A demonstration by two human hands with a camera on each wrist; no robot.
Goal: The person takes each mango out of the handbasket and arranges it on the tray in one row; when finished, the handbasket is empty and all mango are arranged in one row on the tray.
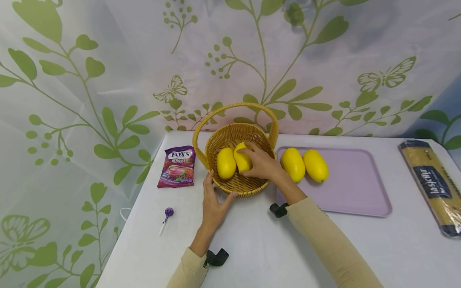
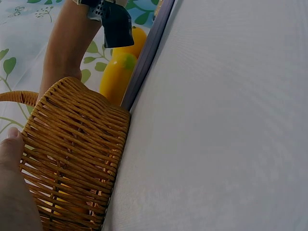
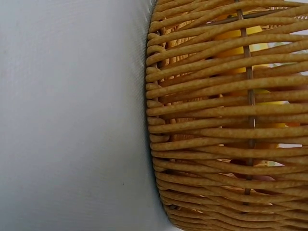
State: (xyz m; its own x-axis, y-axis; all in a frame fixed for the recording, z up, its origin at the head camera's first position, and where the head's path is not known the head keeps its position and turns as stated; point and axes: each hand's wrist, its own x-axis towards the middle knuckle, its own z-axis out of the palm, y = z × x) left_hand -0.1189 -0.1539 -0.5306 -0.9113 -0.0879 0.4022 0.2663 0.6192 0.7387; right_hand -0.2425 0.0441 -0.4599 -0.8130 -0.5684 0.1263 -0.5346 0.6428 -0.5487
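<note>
A wicker basket (image 1: pixel 235 188) with a tall arched handle stands at the table's back, holding two yellow mangoes. One mango (image 1: pixel 225 164) lies on the left inside it. My right hand (image 1: pixel 262 162) reaches over the rim and grips the other mango (image 1: pixel 242 158), thumb and fingers at its sides. Spread against the basket's front left is my left hand (image 1: pixel 213 204), its fingers near the handle's base and its thumb at the front wall. In the left wrist view that thumb (image 2: pixel 12 149) touches the weave. Only basket wall (image 3: pixel 216 110), with yellow showing through gaps, fills the right wrist view's right side.
Right of the basket, two more mangoes (image 1: pixel 304 165) lie at the left end of a lilac tray (image 1: pixel 356 184). A pasta pack (image 1: pixel 430 186) lies at the far right. On the left are a Fox's candy bag (image 1: pixel 177 167) and a purple lollipop (image 1: pixel 168 213). A patterned curtain (image 1: pixel 223 60) hangs behind.
</note>
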